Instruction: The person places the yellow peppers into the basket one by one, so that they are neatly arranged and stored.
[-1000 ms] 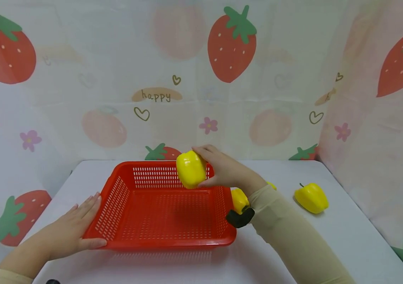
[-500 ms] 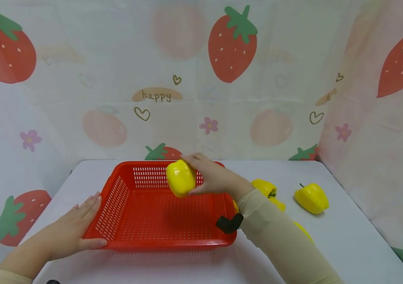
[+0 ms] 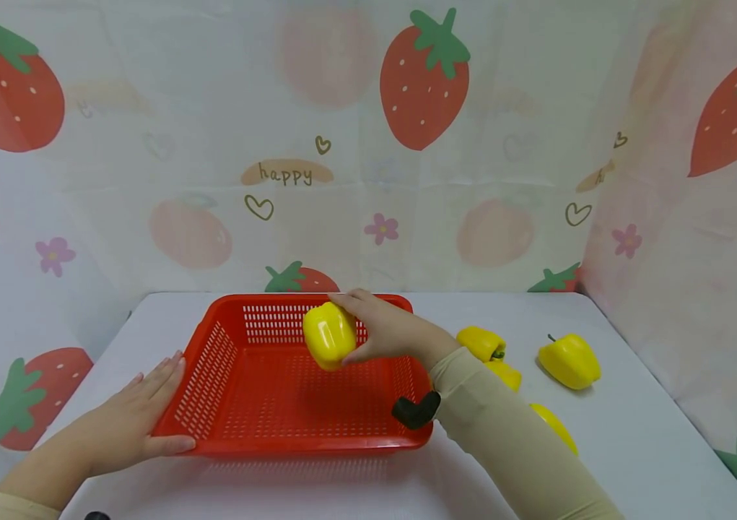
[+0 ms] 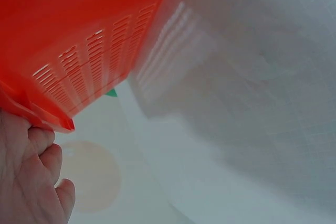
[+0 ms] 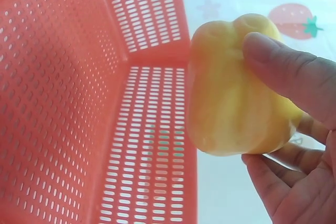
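Note:
My right hand [image 3: 384, 328] grips a yellow bell pepper [image 3: 329, 336] over the red plastic basket [image 3: 303, 445]. In the right wrist view, the thumb lies across one side of the pepper [image 5: 226, 87] and the fingers hold it from beneath, close to the basket's wall [image 5: 149, 145]. My left hand [image 3: 137, 412] holds the basket's front left corner, the fingers along the left rim and the thumb on the front rim. Seen from the left wrist, its fingers [image 4: 51, 161] are bent below the rim [image 4: 47, 116]. No pepper shows on the basket's visible floor.
Right of the basket, several more yellow peppers lie on the white table [image 3: 641, 433]: one pepper [image 3: 569, 361] farthest right, another pepper [image 3: 481, 342] nearer the basket, and a pepper [image 3: 553, 426] partly behind the right sleeve. Strawberry-printed cloth walls [image 3: 355, 238] enclose the table.
My right hand has moved left and lower over the basket with the pepper. Peppers behind the right arm have come into view. The left hand and the basket have stayed put.

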Demonstrator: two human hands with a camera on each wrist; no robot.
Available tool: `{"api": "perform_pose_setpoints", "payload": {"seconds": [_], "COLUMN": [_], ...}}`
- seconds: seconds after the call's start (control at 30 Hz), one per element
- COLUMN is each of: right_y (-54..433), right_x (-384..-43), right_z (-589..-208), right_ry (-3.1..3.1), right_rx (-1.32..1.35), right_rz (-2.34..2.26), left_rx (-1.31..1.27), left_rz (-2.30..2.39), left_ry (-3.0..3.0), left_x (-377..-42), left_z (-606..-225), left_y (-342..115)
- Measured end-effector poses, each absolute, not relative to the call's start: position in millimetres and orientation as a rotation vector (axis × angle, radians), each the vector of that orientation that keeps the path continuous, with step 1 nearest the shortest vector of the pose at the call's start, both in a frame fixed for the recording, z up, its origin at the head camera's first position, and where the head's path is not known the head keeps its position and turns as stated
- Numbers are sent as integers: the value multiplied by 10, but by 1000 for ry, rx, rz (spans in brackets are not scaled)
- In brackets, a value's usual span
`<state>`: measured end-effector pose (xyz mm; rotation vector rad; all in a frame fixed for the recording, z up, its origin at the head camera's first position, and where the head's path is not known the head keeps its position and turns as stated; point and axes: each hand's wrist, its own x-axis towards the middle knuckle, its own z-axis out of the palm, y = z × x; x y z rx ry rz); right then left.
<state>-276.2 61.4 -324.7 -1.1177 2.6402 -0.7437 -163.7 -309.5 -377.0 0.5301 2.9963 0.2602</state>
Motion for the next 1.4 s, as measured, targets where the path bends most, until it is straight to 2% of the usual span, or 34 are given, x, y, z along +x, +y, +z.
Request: {"api": "perform_pose_setpoints", "payload": {"seconds": [0.83,1.4], "right_y": [654,852], "right_x": [-2793,-2831], "right_z": [-3288,-3192], "right_ry": [2614,2683], "right_rx": [-1161,-1131], "right_rz": [-665,-704], "left_rx": [534,498], "left_rz": [243,238], "left_ry": [3000,2983], "left_x": [-1635,-1652], "left_z": [-3759,-3775], "left_y": [-3078,-3081]}}
